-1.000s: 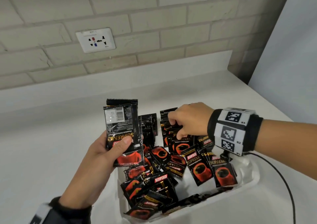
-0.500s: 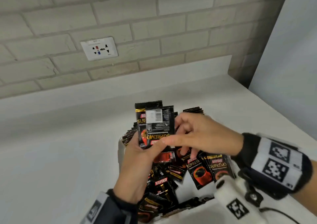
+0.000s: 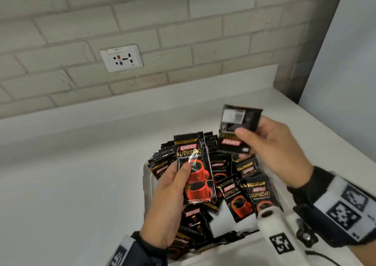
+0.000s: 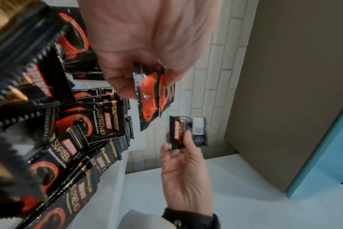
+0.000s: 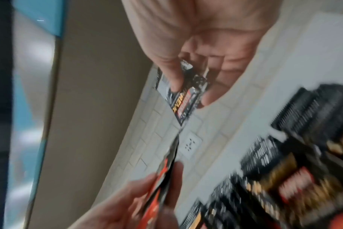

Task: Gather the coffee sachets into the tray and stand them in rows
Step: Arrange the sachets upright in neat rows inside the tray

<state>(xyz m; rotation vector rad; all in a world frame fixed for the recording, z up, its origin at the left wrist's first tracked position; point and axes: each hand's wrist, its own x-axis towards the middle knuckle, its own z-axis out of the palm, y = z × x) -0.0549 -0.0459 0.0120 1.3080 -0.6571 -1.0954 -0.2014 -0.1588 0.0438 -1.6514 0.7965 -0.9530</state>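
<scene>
Black and red coffee sachets [image 3: 238, 196] lie jumbled in the white tray [image 3: 147, 176], with several standing on edge at its far end [image 3: 210, 143]. My left hand [image 3: 175, 184] grips a small stack of sachets [image 3: 194, 170] upright over the tray, printed front toward me. Raised over the tray's right side, my right hand [image 3: 268, 145] pinches two sachets [image 3: 238, 129], one showing its barcode back. The left wrist view shows the left hand's sachets [image 4: 149, 99] and the right hand's pair [image 4: 186, 133]. In the blurred right wrist view, thumb and fingers pinch the pair [image 5: 186, 96].
The tray stands on a white counter [image 3: 81, 184] against a brick wall with a socket plate [image 3: 121, 58]. A pale panel [image 3: 345, 82] closes off the right side. A white wrist camera [image 3: 280, 237] and its cable hang near the tray's front right corner.
The right hand left the tray, met the left hand's stack, then pulled away to the right with the barcode-side sachet and another. The left hand moved over the tray, now showing a printed front.
</scene>
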